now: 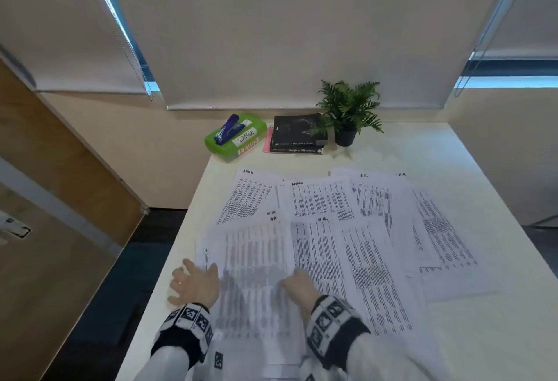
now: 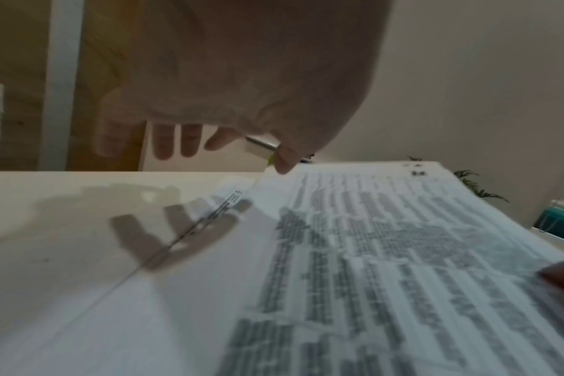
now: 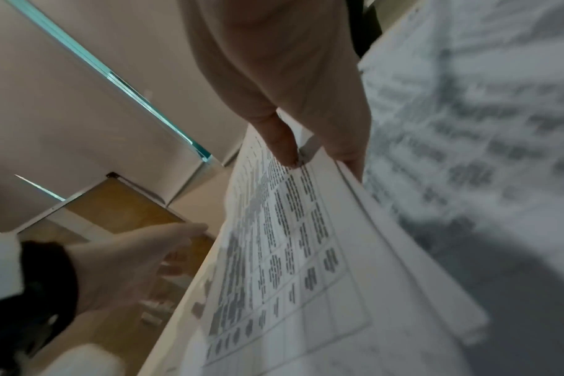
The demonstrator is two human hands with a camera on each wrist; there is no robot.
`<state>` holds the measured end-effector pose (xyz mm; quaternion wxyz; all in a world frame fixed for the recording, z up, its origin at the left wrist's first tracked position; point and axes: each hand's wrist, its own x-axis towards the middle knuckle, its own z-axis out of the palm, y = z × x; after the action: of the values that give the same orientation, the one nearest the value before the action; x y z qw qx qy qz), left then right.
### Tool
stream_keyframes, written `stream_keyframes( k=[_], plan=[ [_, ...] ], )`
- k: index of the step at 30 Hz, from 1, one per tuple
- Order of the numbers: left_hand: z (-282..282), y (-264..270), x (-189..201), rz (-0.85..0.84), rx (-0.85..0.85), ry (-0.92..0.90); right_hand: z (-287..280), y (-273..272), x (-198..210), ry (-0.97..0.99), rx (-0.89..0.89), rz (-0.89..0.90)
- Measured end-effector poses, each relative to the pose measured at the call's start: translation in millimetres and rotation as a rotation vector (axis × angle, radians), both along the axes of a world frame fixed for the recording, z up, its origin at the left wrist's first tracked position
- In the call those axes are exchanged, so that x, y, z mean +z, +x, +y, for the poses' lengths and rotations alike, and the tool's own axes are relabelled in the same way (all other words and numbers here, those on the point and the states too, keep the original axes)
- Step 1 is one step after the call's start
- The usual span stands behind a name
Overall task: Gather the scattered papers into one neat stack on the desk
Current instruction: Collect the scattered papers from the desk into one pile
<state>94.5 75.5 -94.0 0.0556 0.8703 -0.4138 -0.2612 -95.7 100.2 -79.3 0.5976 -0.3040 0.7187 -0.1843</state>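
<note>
Several printed sheets lie fanned over the white desk point(image 1: 471, 151): one at the back left point(image 1: 247, 196), one in the middle point(image 1: 323, 199), more on the right point(image 1: 437, 223). A blurred sheaf of papers point(image 1: 256, 265) is near me. My right hand point(image 1: 297, 285) pinches its right edge; in the right wrist view the thumb point(image 3: 284, 145) lies on the printed sheaf point(image 3: 290, 241), fingers behind. My left hand point(image 1: 193, 284) hovers with spread fingers at the sheaf's left edge. In the left wrist view the left hand point(image 2: 210, 142) is above the desk, thumb close to the sheaf's point(image 2: 387, 254) corner.
At the back stand a green box point(image 1: 241, 142) with a blue stapler point(image 1: 228, 128) on it, a pile of black books point(image 1: 297, 136) and a potted fern point(image 1: 347, 111). The desk's left edge runs just beside my left hand; a wooden door point(image 1: 60, 169) is further left.
</note>
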Motion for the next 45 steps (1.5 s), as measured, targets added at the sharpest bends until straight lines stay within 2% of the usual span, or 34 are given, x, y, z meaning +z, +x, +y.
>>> stream_keyframes(
  k=[2,4,6,8,9,12,14,17,20,22,25,27,29,30,36,39,42,43,45],
  plan=[
    [-1.0,-6.1,1.6,0.039,-0.040,-0.121,0.3,-24.6,0.9,-0.059,-0.034,0.092],
    [-0.4,-18.8,1.5,0.193,-0.096,-0.180,0.8,-60.8,-1.6,-0.074,-0.095,0.150],
    [1.2,-34.7,-0.7,0.318,-0.109,-0.146,2.0,-92.8,-6.1,-0.066,-0.141,0.279],
    [2.8,-52.1,-1.4,0.376,-0.075,-0.059,7.6,-112.7,-11.3,-0.029,-0.138,0.452],
    [2.3,-59.3,-2.0,0.406,-0.036,-0.024,10.2,-117.3,-13.7,-0.033,-0.146,0.472],
    [0.5,-75.0,3.2,0.646,0.122,0.010,17.3,-117.2,-19.2,-0.094,-0.192,0.293],
    [0.7,-83.7,6.2,0.714,0.143,0.029,19.9,-117.1,-18.6,-0.085,-0.243,0.175],
    [6.9,-100.6,11.4,0.680,-0.076,0.036,20.5,-116.6,-14.0,-0.061,-0.288,0.077],
    [14.8,-107.6,18.9,0.638,-0.252,-0.079,18.9,-113.9,-8.4,-0.102,-0.311,0.064],
    [12.1,-93.6,15.9,0.619,-0.213,-0.163,15.7,-104.3,-4.3,-0.188,-0.257,0.076],
    [7.5,-51.9,4.5,0.528,0.008,-0.222,9.4,-75.8,2.9,-0.239,-0.007,0.013],
    [9.2,-23.5,-3.1,0.322,0.107,-0.135,7.6,-51.3,2.4,-0.206,0.161,0.020],
    [11.8,-6.2,-4.5,0.164,0.163,-0.023,5.1,-30.1,-6.8,-0.206,0.194,0.084],
    [13.1,-1.8,-3.2,0.143,0.177,0.007,4.6,-20.3,-8.1,-0.204,0.180,0.099],
    [5.0,11.2,-13.5,0.268,0.232,-0.054,-1.6,9.2,-9.7,-0.109,0.044,-0.010],
    [9.7,7.1,-11.7,0.288,0.263,-0.225,-1.3,14.2,-7.9,-0.096,0.169,0.010],
    [15.2,10.4,-9.5,0.272,0.165,-0.378,4.9,6.4,-3.9,-0.192,0.254,0.035],
    [15.8,13.7,-7.0,0.282,0.129,-0.414,7.9,-4.0,-2.8,-0.255,0.223,0.082],
    [15.3,23.7,0.0,0.362,0.077,-0.451,12.9,-39.7,-2.2,-0.358,0.108,0.398]
  ],
)
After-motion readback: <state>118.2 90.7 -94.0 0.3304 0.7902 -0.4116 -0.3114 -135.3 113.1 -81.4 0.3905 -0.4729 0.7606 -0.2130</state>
